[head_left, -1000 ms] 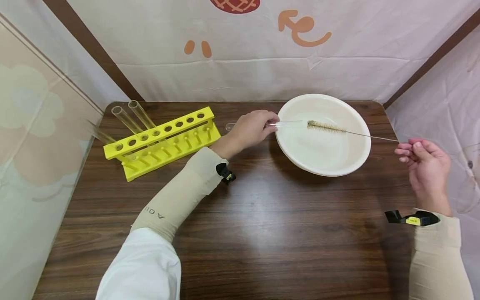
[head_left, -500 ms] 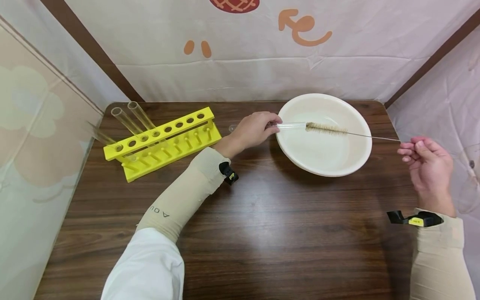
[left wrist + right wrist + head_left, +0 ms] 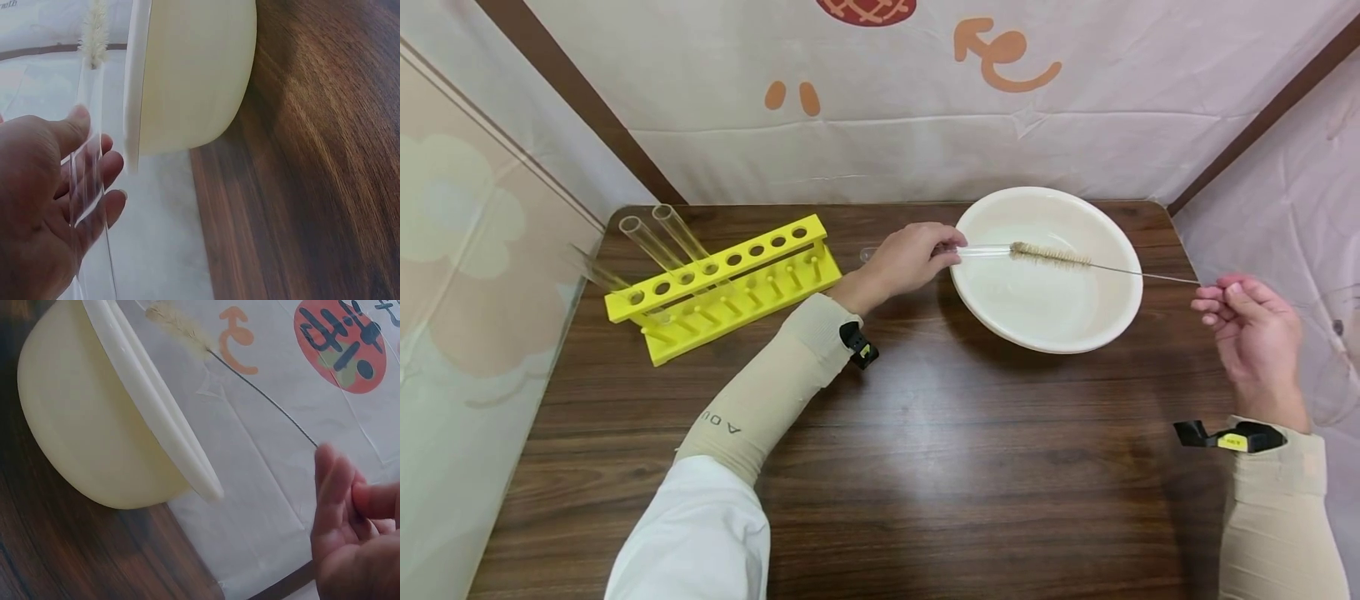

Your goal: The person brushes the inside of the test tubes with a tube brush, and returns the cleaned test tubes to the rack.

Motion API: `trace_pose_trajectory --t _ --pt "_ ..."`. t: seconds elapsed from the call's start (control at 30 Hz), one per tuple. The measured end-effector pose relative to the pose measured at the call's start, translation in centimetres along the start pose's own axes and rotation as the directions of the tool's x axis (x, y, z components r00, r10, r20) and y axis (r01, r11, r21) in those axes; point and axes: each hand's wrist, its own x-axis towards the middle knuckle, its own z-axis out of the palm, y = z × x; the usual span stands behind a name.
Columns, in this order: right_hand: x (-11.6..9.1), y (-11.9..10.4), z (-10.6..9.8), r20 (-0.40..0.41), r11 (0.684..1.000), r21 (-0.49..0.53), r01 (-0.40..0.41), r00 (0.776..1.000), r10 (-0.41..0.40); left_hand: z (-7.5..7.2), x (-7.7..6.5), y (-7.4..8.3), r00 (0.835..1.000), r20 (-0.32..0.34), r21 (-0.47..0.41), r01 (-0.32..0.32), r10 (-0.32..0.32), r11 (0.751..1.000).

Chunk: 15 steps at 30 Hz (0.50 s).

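My left hand (image 3: 913, 260) grips a clear glass test tube (image 3: 87, 169), its mouth pointing right over the white basin (image 3: 1045, 321). The tube's rounded end sticks out behind the hand, to the left. Beyond the basin's right side, my right hand (image 3: 1255, 325) pinches the thin wire handle (image 3: 269, 400) of a test tube brush (image 3: 1051, 255). The brush lies in line with the tube above the basin, and its bristle tip is right at the tube's mouth. In the left wrist view most of the bristles (image 3: 95, 28) show outside the glass.
A yellow test tube rack (image 3: 722, 275) stands on the left of the brown wooden table (image 3: 925, 467), with several clear test tubes (image 3: 651, 243) leaning in its left holes. A printed cloth (image 3: 880, 158) hangs behind the table, close to its back edge.
The tube has moved slightly right in my left hand, so the gap between its mouth and the brush tip has closed. My right hand has barely moved.
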Motion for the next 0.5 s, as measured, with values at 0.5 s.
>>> trace_pose_trajectory --t 0.5 --pt "0.7 0.1 -0.7 0.145 0.981 -0.138 -0.136 0.977 0.156 0.3 0.8 1.2 0.99 0.094 -0.01 -0.104 0.104 0.995"
